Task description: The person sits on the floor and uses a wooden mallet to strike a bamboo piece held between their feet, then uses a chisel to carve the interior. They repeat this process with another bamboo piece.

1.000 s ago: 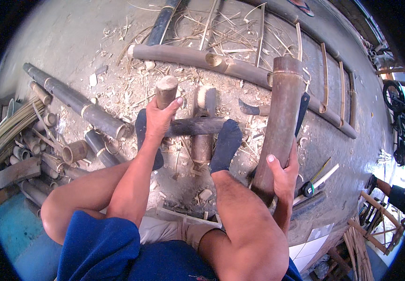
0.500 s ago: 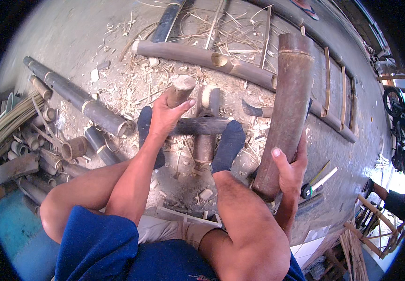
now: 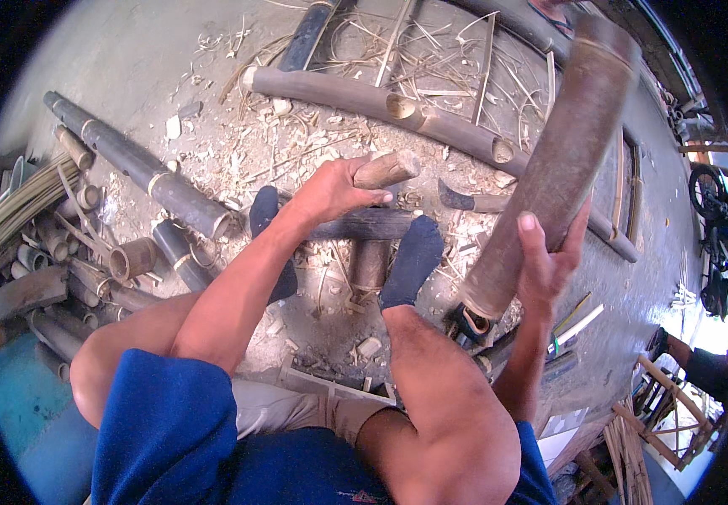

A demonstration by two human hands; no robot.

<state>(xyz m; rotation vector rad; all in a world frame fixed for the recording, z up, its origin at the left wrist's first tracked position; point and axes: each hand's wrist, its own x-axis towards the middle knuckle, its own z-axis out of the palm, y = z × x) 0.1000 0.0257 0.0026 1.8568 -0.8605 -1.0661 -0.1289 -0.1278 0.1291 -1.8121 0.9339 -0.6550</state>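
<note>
My left hand point(image 3: 330, 189) is closed around a short wooden club point(image 3: 387, 169) and holds it off the ground. My right hand point(image 3: 546, 257) grips a thick brown bamboo section point(image 3: 553, 168) near its lower half, the piece tilted up and away to the right. Both feet in dark blue socks point(image 3: 410, 259) rest on a dark crossed wooden block point(image 3: 370, 225) on the concrete floor. A chopping blade point(image 3: 458, 199) lies just beyond the block.
Long bamboo poles point(image 3: 330, 88) lie across the floor ahead amid chips and splinters. Cut bamboo tubes point(image 3: 132, 257) and thin strips point(image 3: 6, 215) are piled at the left. A bamboo ladder-like frame point(image 3: 624, 181) lies at the right, wooden frames point(image 3: 662, 404) at lower right.
My left hand has lifted the club off the block. My right hand has raised the bamboo section and swung it up toward the right.
</note>
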